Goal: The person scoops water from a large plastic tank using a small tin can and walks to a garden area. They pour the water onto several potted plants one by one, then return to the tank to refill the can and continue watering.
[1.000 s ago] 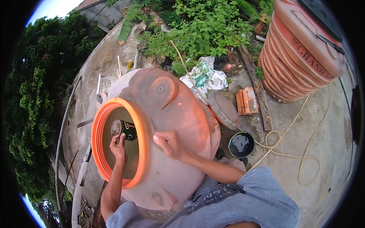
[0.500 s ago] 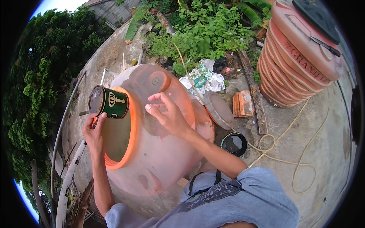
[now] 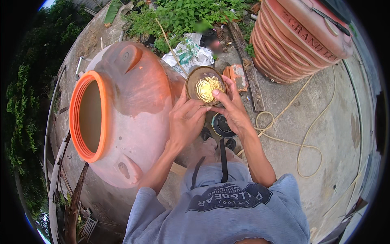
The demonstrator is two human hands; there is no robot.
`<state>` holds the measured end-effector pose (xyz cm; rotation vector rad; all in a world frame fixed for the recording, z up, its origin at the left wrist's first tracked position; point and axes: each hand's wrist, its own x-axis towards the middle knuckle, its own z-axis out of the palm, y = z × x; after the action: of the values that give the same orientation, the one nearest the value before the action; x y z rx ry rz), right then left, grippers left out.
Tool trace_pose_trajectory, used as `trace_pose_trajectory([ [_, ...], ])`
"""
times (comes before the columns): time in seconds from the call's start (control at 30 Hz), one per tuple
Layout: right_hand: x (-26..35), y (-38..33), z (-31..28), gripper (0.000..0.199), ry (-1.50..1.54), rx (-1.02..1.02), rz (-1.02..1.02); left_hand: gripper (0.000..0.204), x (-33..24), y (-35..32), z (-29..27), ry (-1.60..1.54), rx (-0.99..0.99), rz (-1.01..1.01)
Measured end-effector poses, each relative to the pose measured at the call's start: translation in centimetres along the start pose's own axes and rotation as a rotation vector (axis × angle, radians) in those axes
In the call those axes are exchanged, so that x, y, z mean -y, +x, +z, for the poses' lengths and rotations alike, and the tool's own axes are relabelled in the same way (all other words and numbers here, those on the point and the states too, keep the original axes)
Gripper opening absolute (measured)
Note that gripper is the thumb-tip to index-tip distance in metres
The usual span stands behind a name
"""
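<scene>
Both of my hands hold a metal can (image 3: 206,86) in front of me, its round end turned up toward my view. A rough brown rim surrounds a shiny gold, ridged surface there; the can's green side is hidden. My left hand (image 3: 185,122) grips the near left edge, fingertips pressed against the rim. My right hand (image 3: 234,107) holds the right side, with its thumb at the gold part and its fingers around the edge. To the left lies a large orange-pink plastic tank (image 3: 138,134) on its side, its round mouth ringed by a bright orange threaded rim (image 3: 102,118).
A black bucket (image 3: 222,125) stands on the concrete by my feet. Beyond the can are a brick block (image 3: 237,77), a wooden plank (image 3: 248,65) and crumpled white plastic sacks (image 3: 189,53). A ribbed tank (image 3: 292,44) stands far right; a yellowish hose (image 3: 302,148) loops nearby.
The can has moved right, away from the tank's mouth, and tilted so its round end faces up. My right hand, previously free, has taken hold of it too. My view has shifted right.
</scene>
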<state>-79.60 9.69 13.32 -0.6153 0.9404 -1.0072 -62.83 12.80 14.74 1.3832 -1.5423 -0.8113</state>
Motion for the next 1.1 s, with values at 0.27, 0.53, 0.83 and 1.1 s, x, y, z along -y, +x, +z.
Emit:
trace_pose_trajectory([
  [0.27, -11.1, -3.8, -17.7, 0.078, -0.093, -0.286, 0.061, 0.031, 8.7, -4.6, 10.9, -0.038, 0.443, -0.14],
  [0.53, -29.2, -4.1, -31.5, 0.083, -0.435, -0.686, 0.282, 0.026, 14.9, -8.1, 8.5, 0.007, 0.299, -0.4],
  [0.83, -34.2, -4.8, -34.3, 0.099, -0.874, -1.014, 0.297, 0.022, 15.5, -10.5, 7.9, 0.029, 0.293, -0.548],
  [1.1, -30.9, -5.6, -31.0, 0.101, -1.31, -1.101, 0.225, 0.021, 15.9, -10.7, 7.2, -0.008, 0.27, -0.493],
])
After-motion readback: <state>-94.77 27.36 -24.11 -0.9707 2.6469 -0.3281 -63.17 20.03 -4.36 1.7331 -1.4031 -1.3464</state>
